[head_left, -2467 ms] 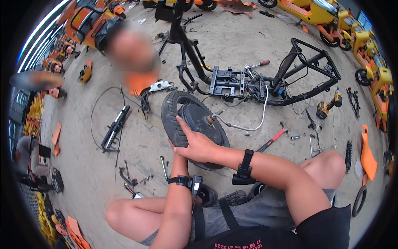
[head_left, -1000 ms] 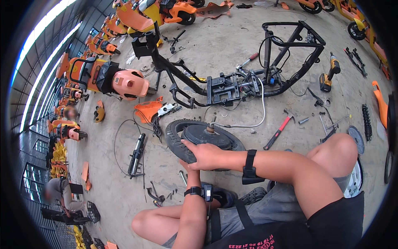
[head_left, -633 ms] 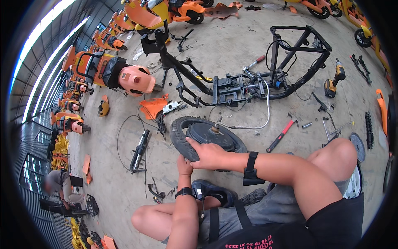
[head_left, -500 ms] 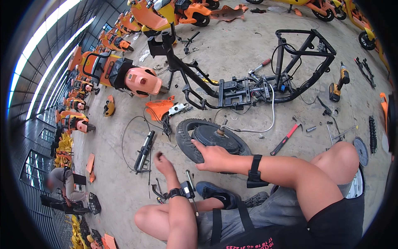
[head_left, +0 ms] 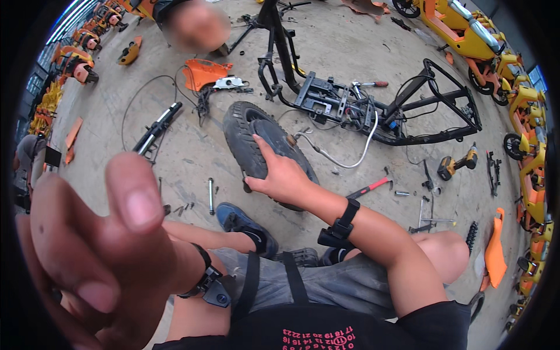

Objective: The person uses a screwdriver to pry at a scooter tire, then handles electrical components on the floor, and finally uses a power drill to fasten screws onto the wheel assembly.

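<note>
Soft, even light covers the floor [head_left: 350, 52], with faint shadows; bright strips [head_left: 69, 22] glare far left. The near left hand [head_left: 114, 251] looks unsharp, a far-left patch smeared; dark edges bend outward.

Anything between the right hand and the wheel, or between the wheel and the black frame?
Nothing visible separates the right hand from the wheel; they touch. A pale cable curves between the wheel and the black frame.

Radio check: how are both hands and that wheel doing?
Right hand on the tilted wheel. Left hand raised close to the camera, nothing seen in it, blocking the view's lower left. Red hammer lying near the wheel.
</note>
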Demonstrator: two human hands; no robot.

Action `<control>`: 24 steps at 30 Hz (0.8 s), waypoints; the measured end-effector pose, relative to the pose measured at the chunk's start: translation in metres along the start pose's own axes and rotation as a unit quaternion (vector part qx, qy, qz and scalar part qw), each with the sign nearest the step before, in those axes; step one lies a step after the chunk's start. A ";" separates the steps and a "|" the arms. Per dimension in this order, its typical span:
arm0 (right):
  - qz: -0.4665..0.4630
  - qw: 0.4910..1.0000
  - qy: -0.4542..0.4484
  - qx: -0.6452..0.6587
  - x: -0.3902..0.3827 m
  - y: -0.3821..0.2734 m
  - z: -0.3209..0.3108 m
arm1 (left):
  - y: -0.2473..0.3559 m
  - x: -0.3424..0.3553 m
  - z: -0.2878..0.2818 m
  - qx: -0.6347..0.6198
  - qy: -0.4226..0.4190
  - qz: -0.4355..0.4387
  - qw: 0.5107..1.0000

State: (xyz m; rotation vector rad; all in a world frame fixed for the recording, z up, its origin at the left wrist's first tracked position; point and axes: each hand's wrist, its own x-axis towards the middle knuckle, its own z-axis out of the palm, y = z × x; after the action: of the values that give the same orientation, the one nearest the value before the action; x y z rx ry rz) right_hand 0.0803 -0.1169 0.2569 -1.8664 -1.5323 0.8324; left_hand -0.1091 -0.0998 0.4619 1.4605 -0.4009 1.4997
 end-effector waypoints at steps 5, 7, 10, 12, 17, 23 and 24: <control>0.003 1.000 -0.002 0.004 -0.007 0.010 -0.002 | 0.000 -0.025 -0.010 0.488 -0.022 0.086 0.868; -0.004 1.000 0.021 0.004 -0.004 0.012 -0.002 | 0.001 -0.028 -0.015 0.810 -0.073 0.156 0.561; 0.010 1.000 0.011 0.018 -0.001 0.007 -0.008 | 0.005 -0.030 -0.026 0.909 -0.101 0.163 0.370; 0.012 1.000 0.010 0.024 -0.003 0.006 -0.002 | 0.006 -0.036 -0.026 0.931 -0.111 0.156 0.312; 0.035 0.999 -0.011 0.003 0.000 0.001 -0.005 | 0.014 -0.049 -0.028 0.952 -0.085 0.126 0.267; -0.007 1.000 0.014 0.017 -0.002 0.001 -0.001 | 0.016 -0.004 -0.020 0.871 -0.283 0.289 0.279; -0.012 1.000 0.008 0.020 -0.001 -0.001 0.006 | 0.020 -0.005 -0.015 0.865 -0.296 0.319 0.252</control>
State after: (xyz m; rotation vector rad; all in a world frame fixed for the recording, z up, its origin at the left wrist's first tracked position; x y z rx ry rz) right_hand 0.0748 -0.1171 0.2537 -1.8195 -1.5147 0.8304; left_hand -0.1342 -0.0996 0.4620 4.1320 0.9275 1.6214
